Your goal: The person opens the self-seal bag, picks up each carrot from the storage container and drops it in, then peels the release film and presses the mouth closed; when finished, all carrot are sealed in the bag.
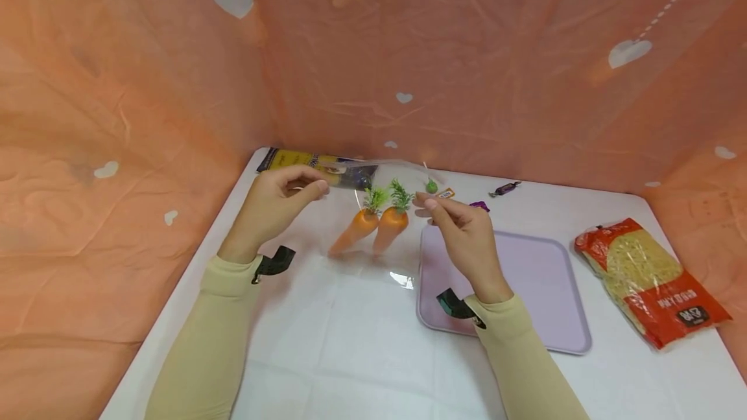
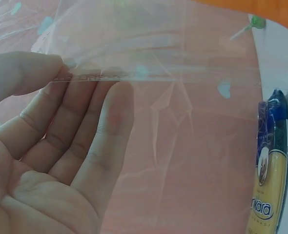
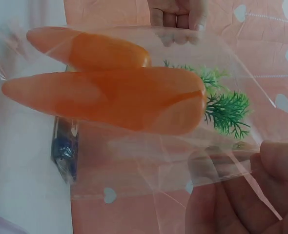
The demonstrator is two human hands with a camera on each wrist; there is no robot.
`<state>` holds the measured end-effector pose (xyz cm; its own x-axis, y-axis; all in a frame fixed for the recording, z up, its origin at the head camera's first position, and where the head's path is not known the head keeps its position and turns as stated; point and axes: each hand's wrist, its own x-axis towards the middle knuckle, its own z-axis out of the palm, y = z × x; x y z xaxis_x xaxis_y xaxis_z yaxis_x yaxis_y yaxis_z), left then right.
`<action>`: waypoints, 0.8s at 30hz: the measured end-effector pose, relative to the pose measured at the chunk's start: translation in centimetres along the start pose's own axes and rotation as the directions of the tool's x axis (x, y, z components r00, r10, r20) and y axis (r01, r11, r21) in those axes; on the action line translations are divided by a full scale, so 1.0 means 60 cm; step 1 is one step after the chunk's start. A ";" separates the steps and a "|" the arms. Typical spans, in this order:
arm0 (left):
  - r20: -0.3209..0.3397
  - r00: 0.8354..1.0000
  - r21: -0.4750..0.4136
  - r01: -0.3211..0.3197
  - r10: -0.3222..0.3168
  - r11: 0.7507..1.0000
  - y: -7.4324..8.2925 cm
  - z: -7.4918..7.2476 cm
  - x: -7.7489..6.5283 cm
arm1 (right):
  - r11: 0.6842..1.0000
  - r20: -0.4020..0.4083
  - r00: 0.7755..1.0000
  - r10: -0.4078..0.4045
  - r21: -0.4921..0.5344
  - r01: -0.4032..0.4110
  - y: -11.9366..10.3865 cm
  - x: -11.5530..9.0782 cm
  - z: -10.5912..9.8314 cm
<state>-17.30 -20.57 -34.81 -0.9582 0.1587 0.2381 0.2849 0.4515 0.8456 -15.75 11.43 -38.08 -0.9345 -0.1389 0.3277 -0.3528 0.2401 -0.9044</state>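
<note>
A clear plastic bag (image 1: 401,279) hangs upright above the white table with two orange carrots (image 1: 392,222) (image 3: 110,100) inside, their green leafy tops pointing up. At the bag's upper left edge, my left hand (image 1: 274,203) pinches the film between thumb and fingers; its thumb (image 2: 24,75) lies on the seam in the left wrist view. My right hand (image 1: 469,238) pinches the opposite upper edge, with the thumb (image 3: 283,161) against the plastic. Both carrots hang between the hands, and neither hand touches them.
Behind the bag lies a yellow and blue packet (image 1: 286,159). A green lollipop (image 1: 431,186), a dark wrapped candy (image 1: 504,188) and a purple candy (image 1: 480,205) lie at the back. A lilac tray (image 1: 543,290) sits under my right forearm, left of a red pasta packet (image 1: 648,284).
</note>
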 end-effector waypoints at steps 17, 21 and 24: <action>-0.037 0.996 -0.162 -0.088 0.083 0.983 0.022 -0.015 -0.013 | 0.997 -0.027 0.999 -0.047 0.052 0.048 -0.020 -0.002 -0.014; -0.044 0.993 -0.198 -0.119 0.112 0.973 0.020 -0.011 -0.011 | 0.998 -0.023 0.999 -0.023 0.058 0.024 -0.019 -0.001 -0.016; -0.064 0.989 -0.240 -0.143 0.132 0.960 0.020 -0.006 -0.008 | 0.998 -0.017 1.000 -0.011 0.059 0.012 -0.019 -0.002 -0.016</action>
<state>-16.47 -20.39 -33.73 -0.9120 0.1602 0.3776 0.4046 0.2003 0.8923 -15.30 12.12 -36.84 -0.9311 -0.1252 0.3425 -0.3609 0.1814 -0.9148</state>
